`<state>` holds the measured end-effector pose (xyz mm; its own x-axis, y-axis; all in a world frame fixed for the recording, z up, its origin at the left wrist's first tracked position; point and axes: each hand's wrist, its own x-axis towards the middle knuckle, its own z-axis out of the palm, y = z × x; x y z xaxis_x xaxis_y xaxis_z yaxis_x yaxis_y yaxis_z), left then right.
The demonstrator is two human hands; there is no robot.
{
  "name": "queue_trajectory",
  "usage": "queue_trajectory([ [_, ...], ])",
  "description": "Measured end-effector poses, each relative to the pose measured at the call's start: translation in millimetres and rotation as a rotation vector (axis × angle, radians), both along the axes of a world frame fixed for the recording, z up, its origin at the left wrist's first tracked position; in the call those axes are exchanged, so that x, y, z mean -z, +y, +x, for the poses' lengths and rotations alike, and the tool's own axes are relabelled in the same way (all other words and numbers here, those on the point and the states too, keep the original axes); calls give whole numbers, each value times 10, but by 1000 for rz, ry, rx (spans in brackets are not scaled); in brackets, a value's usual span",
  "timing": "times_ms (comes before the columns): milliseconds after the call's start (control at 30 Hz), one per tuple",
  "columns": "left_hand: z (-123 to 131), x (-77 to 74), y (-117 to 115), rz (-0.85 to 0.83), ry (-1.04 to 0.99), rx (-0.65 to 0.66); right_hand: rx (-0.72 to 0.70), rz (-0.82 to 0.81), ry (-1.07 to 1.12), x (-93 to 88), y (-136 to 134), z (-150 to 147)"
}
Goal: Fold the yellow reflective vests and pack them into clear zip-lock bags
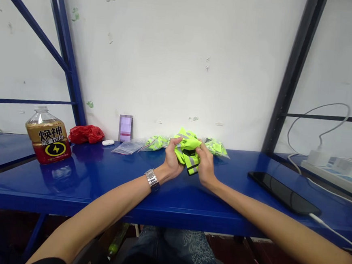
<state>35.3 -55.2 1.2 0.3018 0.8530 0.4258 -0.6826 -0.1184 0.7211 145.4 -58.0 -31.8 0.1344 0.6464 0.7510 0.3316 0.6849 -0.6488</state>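
Observation:
A fluorescent yellow reflective safety vest (187, 150) is bunched up and folded between my hands, with a grey reflective stripe and a dark strip showing at its lower edge. My left hand (172, 158), a metal watch on its wrist, grips the vest's left side. My right hand (205, 165) holds its right side. Just behind them, a bagged yellow vest (157, 142) lies to the left and another (216, 147) to the right, both touching or nearly touching the held vest. An opened clear plastic bag (127, 147) lies flat further left.
The blue metal shelf top (67, 196) runs across the view against a white wall. On it are a drinks bottle (47, 140), a red plastic bag (86, 134), a white earbud case (108, 142), a black phone (283, 193) on a white cable, and a power strip (331, 170).

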Motion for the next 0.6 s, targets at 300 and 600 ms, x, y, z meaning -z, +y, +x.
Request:
queue_trajectory([
  [300,-21,-9,-9,172,28,-98,-300,-115,190,-37,-22,-88],
  [600,-59,73,31,247,185,-175,-462,-203,355,-117,-154,-71],
])
